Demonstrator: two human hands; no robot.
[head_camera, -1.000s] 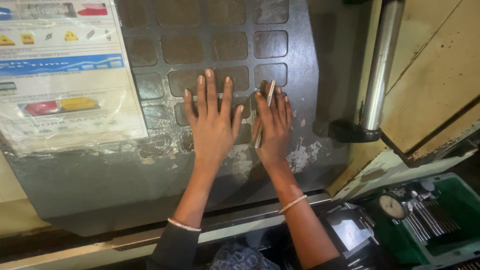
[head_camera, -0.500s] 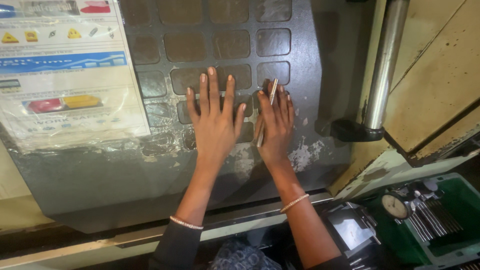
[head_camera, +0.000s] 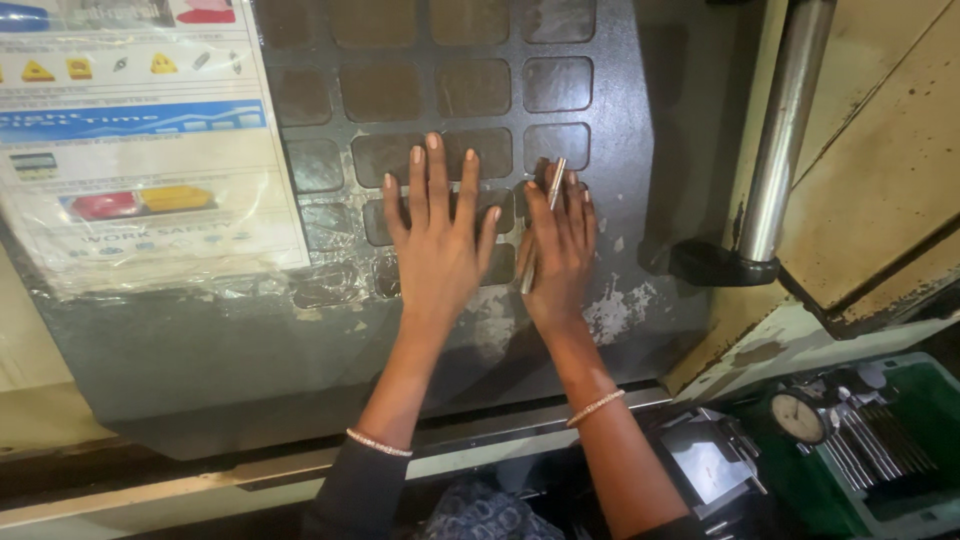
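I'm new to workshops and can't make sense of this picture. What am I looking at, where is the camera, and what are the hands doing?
The picture comes from a camera worn on a person's head, looking down at their own two bare hands. Both press flat against a dark grey metal machine panel with square recesses. The left hand lies spread with nothing in it. The right hand has a thin silvery metal rod tucked between its fingers. A plastic-covered printed poster is stuck to the panel at the left. At the right stands a shiny steel cylinder bar, and below it a green tray holds a round dial gauge and metal tools.
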